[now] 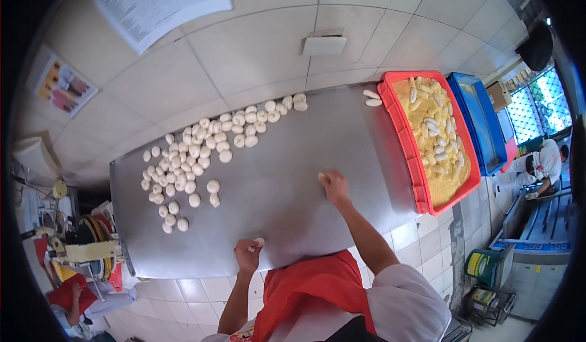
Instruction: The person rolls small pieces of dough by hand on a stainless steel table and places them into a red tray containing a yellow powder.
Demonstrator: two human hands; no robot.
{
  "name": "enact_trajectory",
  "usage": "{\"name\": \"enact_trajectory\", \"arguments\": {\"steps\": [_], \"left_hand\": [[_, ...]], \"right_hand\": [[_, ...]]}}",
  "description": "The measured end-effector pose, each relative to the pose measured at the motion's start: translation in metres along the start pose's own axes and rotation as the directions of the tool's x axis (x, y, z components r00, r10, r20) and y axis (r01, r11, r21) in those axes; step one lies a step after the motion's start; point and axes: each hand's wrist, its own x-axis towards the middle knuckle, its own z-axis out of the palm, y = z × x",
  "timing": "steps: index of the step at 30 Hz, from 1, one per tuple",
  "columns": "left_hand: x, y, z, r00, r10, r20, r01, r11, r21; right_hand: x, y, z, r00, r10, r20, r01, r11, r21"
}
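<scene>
Near the front edge of the steel table (287, 198), my left hand (246, 256) is closed in a pinch on a small round dough piece (260, 242). Farther forward and to the right, my right hand (335, 187) is held over the bare metal, fingers curled together. At its fingertips shows a small pale bit (321, 175), too small to name for certain. Many white dough balls (195, 152) lie in a broad cluster on the left and back of the table, some touching. Both hands are apart from this cluster.
A red plastic tray (417, 174) of yellow crumbs and long coated dough pieces (433, 125) stands at the table's right end. Two loose pieces (372, 98) lie beside it. Behind is a blue tray (479, 131). Other people (540, 165) are at far right and lower left. A tiled wall borders the back.
</scene>
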Motion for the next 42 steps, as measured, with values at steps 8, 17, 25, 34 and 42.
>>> {"name": "enact_trajectory", "arguments": {"steps": [8,17,25,34,42], "left_hand": [[-0.061,-0.001,0.03,0.916,0.324,0.237,-0.381,0.887,0.262],[0.096,0.054,0.095,0.898,0.157,0.41,-0.387,0.725,0.57],[0.235,0.113,0.146,0.971,0.176,0.164,-0.239,0.769,0.592],[0.094,0.021,0.087,0.908,0.091,0.408,-0.28,0.857,0.432],[0.027,0.173,0.139,0.813,0.38,0.441,-0.022,0.777,-0.629]], "right_hand": [[-0.202,0.019,0.0,0.997,-0.072,0.031,0.077,0.97,-0.231],[-0.056,-0.025,0.023,0.98,0.177,0.087,-0.098,0.821,-0.563],[0.129,-0.047,0.012,0.999,-0.002,0.052,0.028,0.856,-0.516],[-0.032,-0.038,0.008,0.983,0.142,0.114,-0.124,0.98,-0.155],[-0.119,0.068,-0.018,0.906,0.144,0.397,-0.254,-0.565,0.785]]}}
